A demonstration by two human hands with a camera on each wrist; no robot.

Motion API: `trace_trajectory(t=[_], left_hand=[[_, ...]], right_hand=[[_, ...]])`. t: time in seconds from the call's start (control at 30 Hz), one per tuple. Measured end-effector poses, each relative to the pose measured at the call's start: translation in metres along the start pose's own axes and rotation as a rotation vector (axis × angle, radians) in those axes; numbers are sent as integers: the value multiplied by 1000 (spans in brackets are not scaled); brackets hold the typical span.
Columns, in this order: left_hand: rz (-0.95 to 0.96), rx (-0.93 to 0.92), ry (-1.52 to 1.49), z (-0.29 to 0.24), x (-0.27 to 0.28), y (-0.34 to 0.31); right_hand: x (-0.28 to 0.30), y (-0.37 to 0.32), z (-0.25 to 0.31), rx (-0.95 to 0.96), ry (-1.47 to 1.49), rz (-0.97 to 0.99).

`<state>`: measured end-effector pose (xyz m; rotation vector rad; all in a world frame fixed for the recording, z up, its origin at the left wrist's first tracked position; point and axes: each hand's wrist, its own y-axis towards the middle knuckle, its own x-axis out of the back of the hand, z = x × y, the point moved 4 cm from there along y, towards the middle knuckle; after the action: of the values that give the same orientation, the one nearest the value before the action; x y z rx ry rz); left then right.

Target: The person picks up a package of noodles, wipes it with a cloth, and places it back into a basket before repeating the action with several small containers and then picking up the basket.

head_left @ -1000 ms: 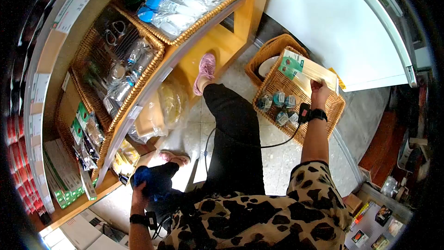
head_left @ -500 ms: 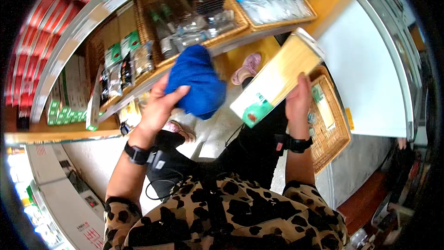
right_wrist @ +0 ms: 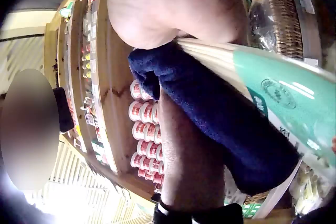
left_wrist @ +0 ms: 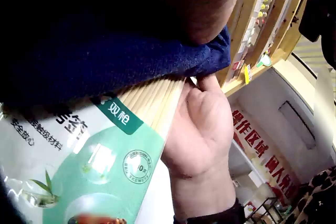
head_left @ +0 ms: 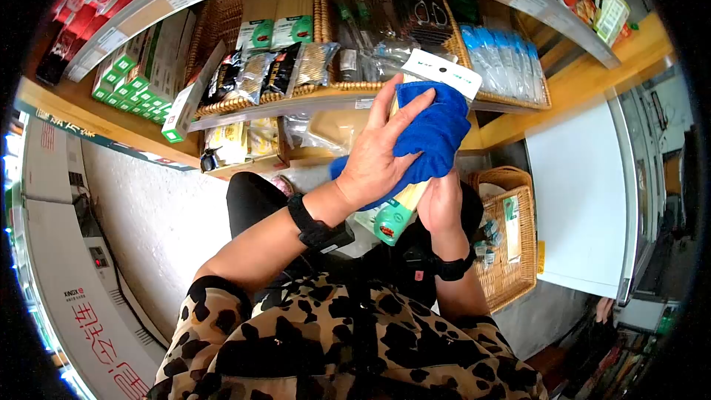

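In the head view, a blue cloth (head_left: 437,130) lies over a clear pack of thin wooden sticks (head_left: 389,222) with a green label and a white top flap. My left hand (head_left: 374,159) grips the cloth against the pack's face, fingers spread over it. My right hand (head_left: 442,204) holds the pack's side edge, its fingers partly hidden behind. The left wrist view shows the cloth (left_wrist: 121,66) across the sticks above the label (left_wrist: 105,166), with my right hand (left_wrist: 202,129) at the edge. In the right wrist view, the cloth (right_wrist: 210,113) crosses beside the pack (right_wrist: 283,92).
Beyond the hands, a wooden shelf (head_left: 503,133) bears wicker baskets of packets, bottles and blue-topped packs (head_left: 503,67). Green-white boxes (head_left: 137,78) stand left. At lower right, a wicker basket (head_left: 524,270) holds a pack and small jars beside a white panel (head_left: 581,192).
The view has turned toward the shelf. My right hand has lifted the pack out of the floor basket, and my left hand has brought the blue cloth up onto it.
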<state>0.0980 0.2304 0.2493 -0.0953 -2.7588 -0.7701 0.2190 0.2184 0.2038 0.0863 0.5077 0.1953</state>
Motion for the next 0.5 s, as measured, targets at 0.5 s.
trace_trajectory(t=[0.5], left_hand=[[-387,356,-617,55,52,19]], right_hand=[[-10,-15,-6,-40,-327,77]])
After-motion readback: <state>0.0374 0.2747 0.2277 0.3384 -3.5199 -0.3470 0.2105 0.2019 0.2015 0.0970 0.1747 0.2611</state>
